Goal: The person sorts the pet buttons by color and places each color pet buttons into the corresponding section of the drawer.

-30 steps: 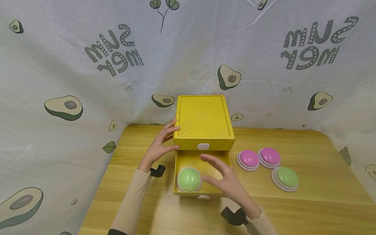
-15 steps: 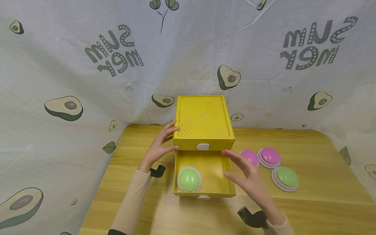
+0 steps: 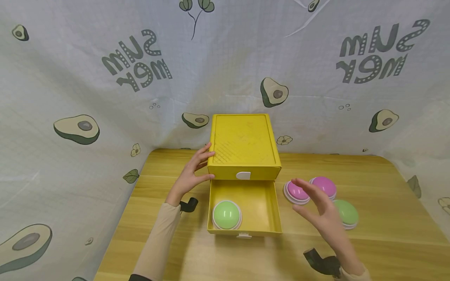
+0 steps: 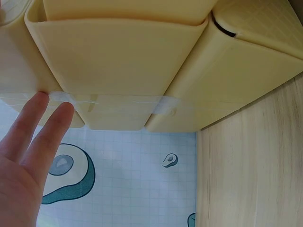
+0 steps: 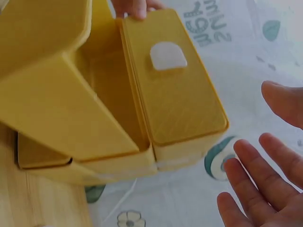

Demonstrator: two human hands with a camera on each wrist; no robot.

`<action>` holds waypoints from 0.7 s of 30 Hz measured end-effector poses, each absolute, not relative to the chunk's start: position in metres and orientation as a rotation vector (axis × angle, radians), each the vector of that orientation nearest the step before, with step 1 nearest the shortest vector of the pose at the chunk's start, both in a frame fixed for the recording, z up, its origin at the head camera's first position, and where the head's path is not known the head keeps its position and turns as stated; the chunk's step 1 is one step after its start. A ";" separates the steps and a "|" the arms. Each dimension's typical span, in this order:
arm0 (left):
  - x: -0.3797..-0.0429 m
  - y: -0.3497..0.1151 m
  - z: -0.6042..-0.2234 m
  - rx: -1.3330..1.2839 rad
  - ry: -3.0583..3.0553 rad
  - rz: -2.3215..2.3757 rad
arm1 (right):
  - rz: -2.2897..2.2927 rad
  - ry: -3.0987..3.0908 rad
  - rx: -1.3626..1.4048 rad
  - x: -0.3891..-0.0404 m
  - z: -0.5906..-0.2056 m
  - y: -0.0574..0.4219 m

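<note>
A yellow drawer cabinet (image 3: 244,140) stands on the wooden table with the drawer (image 3: 260,207) under its top one pulled out. In that drawer's front left corner sits a green domed button (image 3: 226,214) on a white base. My left hand (image 3: 188,180) rests on the cabinet's left side, thumb at the front edge; the left wrist view shows two fingertips (image 4: 65,111) touching the side wall. Right of the drawer, my right hand (image 3: 327,214) hovers with spread fingers, holding nothing. It partly covers a pink button (image 3: 296,191), a second pink button (image 3: 325,185) and a green button (image 3: 348,214).
A white cloth (image 3: 225,58) printed with avocados hangs behind the table and along its left side. White tabs (image 3: 243,175) mark the drawer fronts. Wooden tabletop (image 3: 218,257) extends in front of the cabinet and to both sides.
My right hand has moved right, from over the open drawer to the buttons on the table. The left hand, cabinet and drawer have stayed in place.
</note>
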State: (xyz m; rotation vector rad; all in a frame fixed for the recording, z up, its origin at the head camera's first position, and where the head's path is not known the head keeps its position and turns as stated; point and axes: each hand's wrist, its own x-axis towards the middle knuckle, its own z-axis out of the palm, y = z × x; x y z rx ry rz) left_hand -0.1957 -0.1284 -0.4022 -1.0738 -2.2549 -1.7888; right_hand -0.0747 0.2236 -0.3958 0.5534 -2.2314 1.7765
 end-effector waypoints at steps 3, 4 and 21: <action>-0.195 -0.128 -0.402 -1.076 -2.249 -1.787 | 1.794 -2.203 0.545 -0.075 -0.400 0.234; -0.195 -0.128 -0.402 -1.078 -2.248 -1.785 | 1.803 -2.192 0.553 -0.076 -0.402 0.238; -0.195 -0.129 -0.401 -1.083 -2.261 -1.768 | 1.939 -2.142 0.332 -0.074 -0.439 0.287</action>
